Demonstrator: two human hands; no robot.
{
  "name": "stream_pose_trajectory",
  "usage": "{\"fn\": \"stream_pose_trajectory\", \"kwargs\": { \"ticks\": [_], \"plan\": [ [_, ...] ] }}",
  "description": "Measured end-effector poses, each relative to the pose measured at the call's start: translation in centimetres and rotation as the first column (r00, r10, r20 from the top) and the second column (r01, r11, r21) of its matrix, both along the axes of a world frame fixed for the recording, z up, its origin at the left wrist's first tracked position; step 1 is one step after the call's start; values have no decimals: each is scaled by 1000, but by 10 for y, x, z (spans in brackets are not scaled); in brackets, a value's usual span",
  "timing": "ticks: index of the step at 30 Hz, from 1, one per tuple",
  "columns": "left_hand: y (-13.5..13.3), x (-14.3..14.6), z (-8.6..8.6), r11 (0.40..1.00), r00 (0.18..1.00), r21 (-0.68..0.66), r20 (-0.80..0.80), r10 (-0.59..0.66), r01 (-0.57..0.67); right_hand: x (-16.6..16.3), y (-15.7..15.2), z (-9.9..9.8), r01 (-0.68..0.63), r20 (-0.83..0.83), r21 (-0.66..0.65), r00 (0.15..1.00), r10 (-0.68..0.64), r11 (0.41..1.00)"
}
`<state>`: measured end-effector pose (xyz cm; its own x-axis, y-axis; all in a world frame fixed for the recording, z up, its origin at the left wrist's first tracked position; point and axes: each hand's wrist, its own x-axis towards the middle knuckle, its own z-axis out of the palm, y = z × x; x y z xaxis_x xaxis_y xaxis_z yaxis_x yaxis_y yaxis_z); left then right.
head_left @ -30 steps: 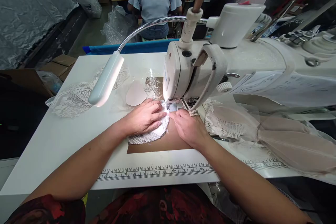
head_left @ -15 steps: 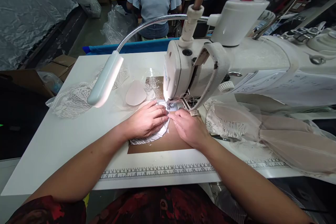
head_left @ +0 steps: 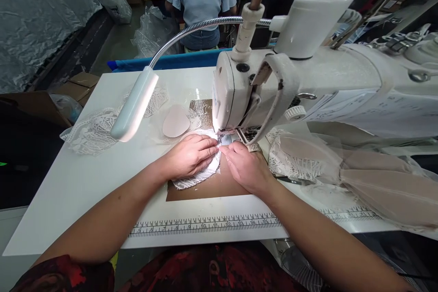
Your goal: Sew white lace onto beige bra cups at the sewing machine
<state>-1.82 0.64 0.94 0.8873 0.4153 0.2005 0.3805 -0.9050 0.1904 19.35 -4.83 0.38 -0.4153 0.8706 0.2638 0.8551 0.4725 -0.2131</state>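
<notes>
A white lace piece (head_left: 196, 179) lies at the needle area of a white sewing machine (head_left: 227, 96), over a brown sheet (head_left: 236, 185) on the table. My left hand (head_left: 191, 155) rests flat on the lace, fingers stretched out towards the presser foot. Close beside it, my right hand (head_left: 244, 164) has its thumb and forefinger pinched at the lace's right edge, just in front of the needle. The other right fingers are curled under. Both hands partly cover the lace.
A beige oval pad (head_left: 176, 121) and several lace pieces (head_left: 94, 130) lie to the left under a lamp (head_left: 135, 105). At right are beige mesh and lace parts (head_left: 383, 187) and scissors (head_left: 290, 179). A printed ruler (head_left: 205, 228) runs along the front edge. A person (head_left: 200, 0) sits beyond.
The lace's lower edge has shifted slightly right and turned a little under my left hand. My hands have hardly moved; the view has tilted slightly.
</notes>
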Motion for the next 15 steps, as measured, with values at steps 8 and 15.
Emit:
{"fn": "stream_pose_trajectory", "kwargs": {
  "ticks": [8,15],
  "plan": [
    [1,1,6,999,999,-41,-36,3,-5,4,-2,-4,-129,-24,52,991,130,990],
    [1,3,7,1000,996,10,-87,24,-23,4,-3,-4,-120,-22,16,992,120,993]
  ]
}}
